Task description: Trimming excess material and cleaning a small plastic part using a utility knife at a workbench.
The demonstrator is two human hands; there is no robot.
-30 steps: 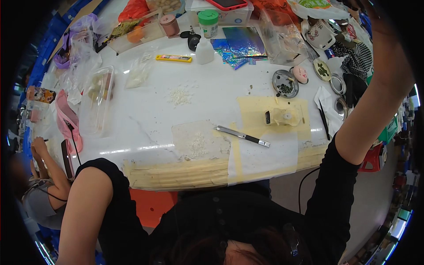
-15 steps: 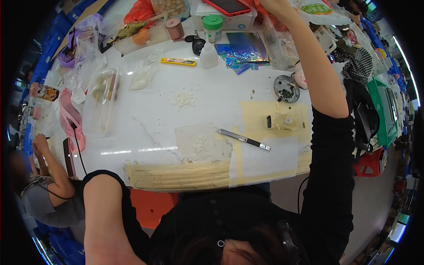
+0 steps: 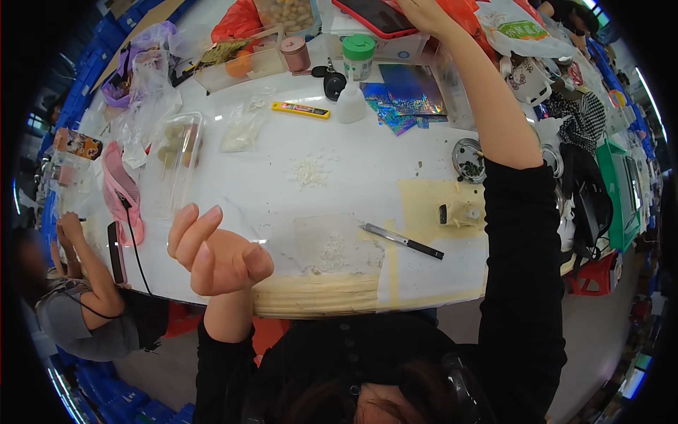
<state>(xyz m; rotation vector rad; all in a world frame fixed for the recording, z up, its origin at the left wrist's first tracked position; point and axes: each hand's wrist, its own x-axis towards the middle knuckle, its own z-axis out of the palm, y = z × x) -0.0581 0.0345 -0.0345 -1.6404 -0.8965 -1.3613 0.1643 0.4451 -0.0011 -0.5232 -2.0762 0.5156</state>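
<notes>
My left hand (image 3: pixel 220 249) is raised over the near left edge of the table, palm up, with its fingers loosely curled and apart and nothing in it. At the far side, my right hand (image 3: pixel 426 15) reaches to a phone in a red case (image 3: pixel 374 15), which lies on a clear plastic box. The fingers are partly cut off by the upper rim, so whether they grip the phone is unclear. Between my arms lie a craft knife (image 3: pixel 404 241), a clear sheet with small white pieces (image 3: pixel 333 252) and a second scatter of white pieces (image 3: pixel 309 172).
A white squeeze bottle (image 3: pixel 350 106), a green-lidded jar (image 3: pixel 358 56) and shiny holographic sheets (image 3: pixel 413 92) stand or lie toward the back. To the right are a glass ashtray (image 3: pixel 468 161) and a yellowish block (image 3: pixel 462 213). A clear container (image 3: pixel 175 162) lies left; another person (image 3: pixel 88 304) sits beyond.
My left hand has come up into view over the near table edge. My right hand has shifted slightly and remains by the phone. The whole view has shifted a little.
</notes>
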